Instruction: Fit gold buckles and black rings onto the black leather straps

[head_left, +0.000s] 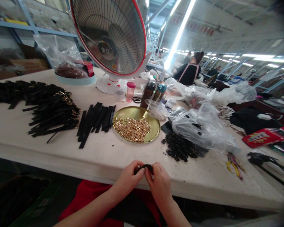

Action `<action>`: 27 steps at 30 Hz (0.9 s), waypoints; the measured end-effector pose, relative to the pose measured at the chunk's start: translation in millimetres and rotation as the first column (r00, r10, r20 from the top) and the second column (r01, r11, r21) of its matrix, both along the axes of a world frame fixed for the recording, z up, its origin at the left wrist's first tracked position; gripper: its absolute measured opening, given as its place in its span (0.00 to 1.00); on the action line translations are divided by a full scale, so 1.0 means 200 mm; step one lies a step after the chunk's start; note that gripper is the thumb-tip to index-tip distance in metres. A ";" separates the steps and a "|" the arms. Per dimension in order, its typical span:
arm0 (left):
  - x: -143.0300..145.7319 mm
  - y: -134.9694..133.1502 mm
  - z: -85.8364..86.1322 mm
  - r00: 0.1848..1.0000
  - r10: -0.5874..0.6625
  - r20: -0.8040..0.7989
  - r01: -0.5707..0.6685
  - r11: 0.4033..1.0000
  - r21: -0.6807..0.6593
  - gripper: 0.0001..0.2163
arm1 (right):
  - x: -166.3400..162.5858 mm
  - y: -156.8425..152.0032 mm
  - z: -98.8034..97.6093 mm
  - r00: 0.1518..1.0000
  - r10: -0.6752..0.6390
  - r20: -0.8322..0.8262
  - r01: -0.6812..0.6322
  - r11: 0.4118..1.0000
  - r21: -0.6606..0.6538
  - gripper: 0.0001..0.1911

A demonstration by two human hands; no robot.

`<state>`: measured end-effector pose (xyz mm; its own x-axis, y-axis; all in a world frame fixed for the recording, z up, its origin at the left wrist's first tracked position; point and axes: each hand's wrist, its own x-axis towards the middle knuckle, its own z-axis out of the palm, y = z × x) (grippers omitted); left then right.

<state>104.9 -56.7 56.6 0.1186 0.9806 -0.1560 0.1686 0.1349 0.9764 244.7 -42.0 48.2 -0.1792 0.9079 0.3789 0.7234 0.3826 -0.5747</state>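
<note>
While the small black strap piece [144, 166] sits right over the near edge of the table [97, 154], left hand [129, 177] and right hand [159, 182] pinch its ends with closed fingertips. It's a thin hold, so a slip could drop it into the lap. Just beyond, loose black rings [178, 148] and the gold tray [127, 111] of buckles [132, 130] lie near, and a careless reach could scatter them.

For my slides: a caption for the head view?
The left hand and right hand pinch a black strap at the table edge, near a tray of buckles.
</note>
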 end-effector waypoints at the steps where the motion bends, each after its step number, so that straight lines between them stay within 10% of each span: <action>1: 0.00 0.00 0.01 1.000 -0.015 0.010 0.015 1.000 0.015 0.11 | 0.00 0.01 0.00 1.000 0.006 -0.025 -0.008 0.999 -0.053 0.09; 6: -0.04 -0.02 0.04 0.993 -0.031 -0.112 0.036 0.998 0.043 0.13 | 0.00 0.02 0.05 0.962 0.075 -0.264 -0.157 0.939 -0.306 0.04; 13: -0.04 -0.02 0.04 0.987 0.096 -0.128 -0.084 0.992 0.095 0.11 | -0.01 0.00 0.07 0.978 0.088 -0.188 -0.117 0.982 -0.146 0.04; 18: -0.04 0.02 0.00 0.994 0.012 0.104 -0.001 0.994 -0.112 0.10 | -0.01 0.00 0.03 0.983 0.171 -0.062 -0.168 0.984 0.057 0.04; 27: -0.03 0.02 -0.01 0.994 0.022 0.105 -0.012 0.995 -0.100 0.08 | -0.01 -0.01 0.05 0.974 0.176 -0.145 -0.180 0.984 -0.010 0.05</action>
<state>99.3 -53.6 53.7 0.1230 0.9629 -0.2400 0.0623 0.2339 0.9703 242.5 -43.3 58.4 -0.2841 0.8751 0.3918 0.5545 0.4833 -0.6774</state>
